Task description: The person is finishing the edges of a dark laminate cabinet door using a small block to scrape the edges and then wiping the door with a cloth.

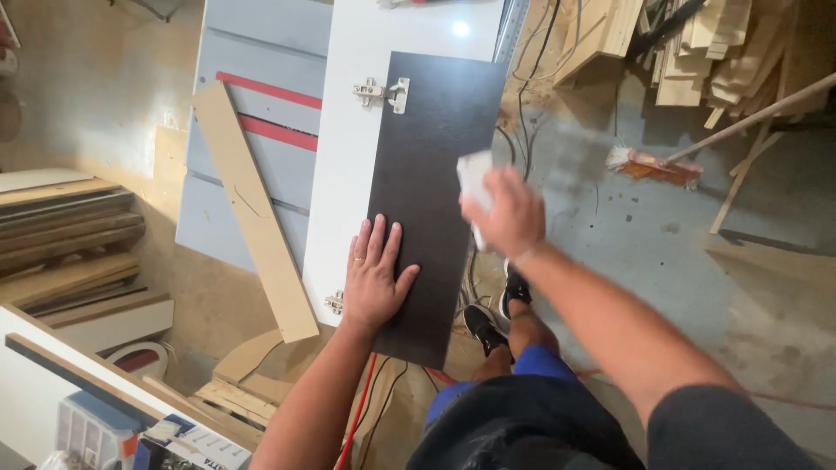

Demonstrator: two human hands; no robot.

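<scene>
Resting at frame centre on a white worktop (pixel 348 174), dark panel (pixel 431 200); concrete floor (pixel 697 261), broom (pixel 649 164) upper right. Left hand (pixel 374 278) flat on panel, fingers spread. Right hand (pixel 509 213) pinching white cloth (pixel 475 178) at panel's right edge.

Dark hinged panel (pixel 431 200), flat; white cloth (pixel 475 178)

Left hand (pixel 374 283) flat, fingers spread; right hand (pixel 509 213) raised, grip closed
</scene>
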